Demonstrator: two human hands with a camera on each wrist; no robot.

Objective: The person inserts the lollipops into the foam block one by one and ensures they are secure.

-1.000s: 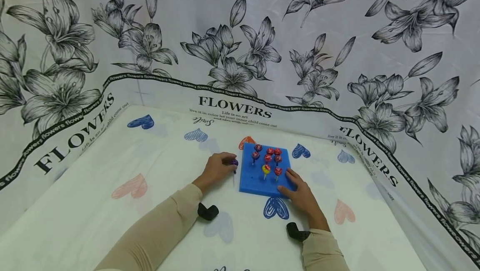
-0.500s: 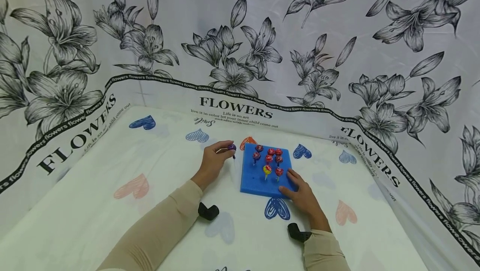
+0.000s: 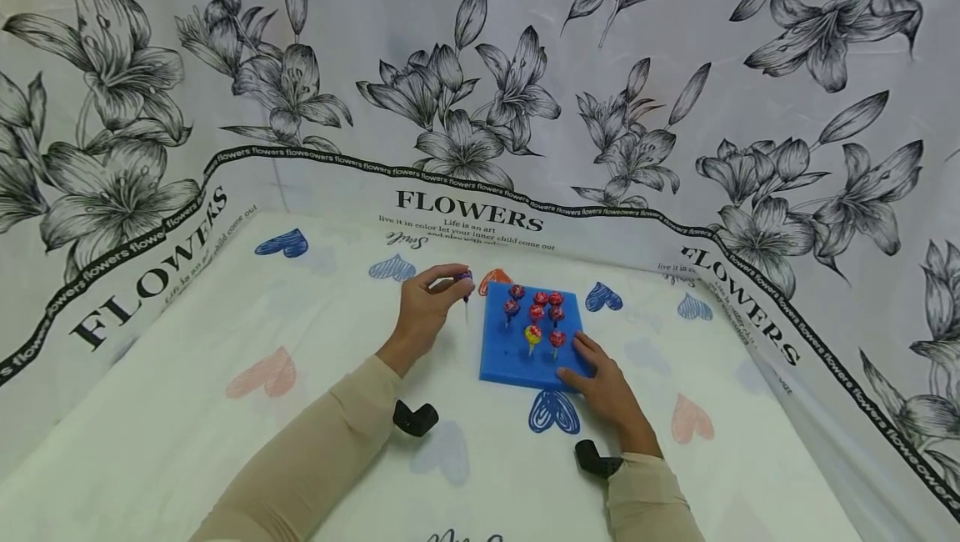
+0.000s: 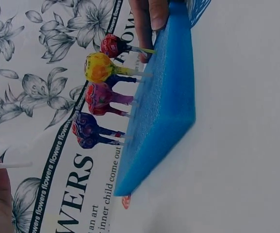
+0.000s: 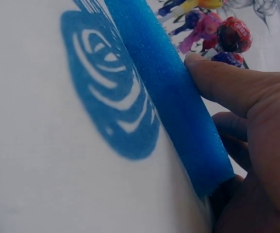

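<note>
My left hand (image 3: 426, 308) pinches a purple-wrapped lollipop (image 3: 465, 277) by its head, with the white stick (image 4: 16, 165) pointing down. It is held over the cloth just left of a blue foam board (image 3: 506, 365), apart from it. Several wrapped lollipops stand upright in the board, among them a yellow one (image 3: 532, 335), a red one (image 3: 557, 339) and a dark purple one (image 3: 512, 308). My right hand (image 3: 609, 392) grips the board's near right corner, thumb on the front edge and fingers along the right side. In the right wrist view part of these fingers is hidden behind the board.
A white cloth with printed hearts (image 3: 262, 373) covers the table. A curtain with lily drawings (image 3: 465, 150) rises behind and at both sides. Black mounts (image 3: 416, 419) sit at both wrists.
My left hand has lifted the lollipop and moved it away from me, toward the board's far left corner. My right hand and the board have stayed in place.
</note>
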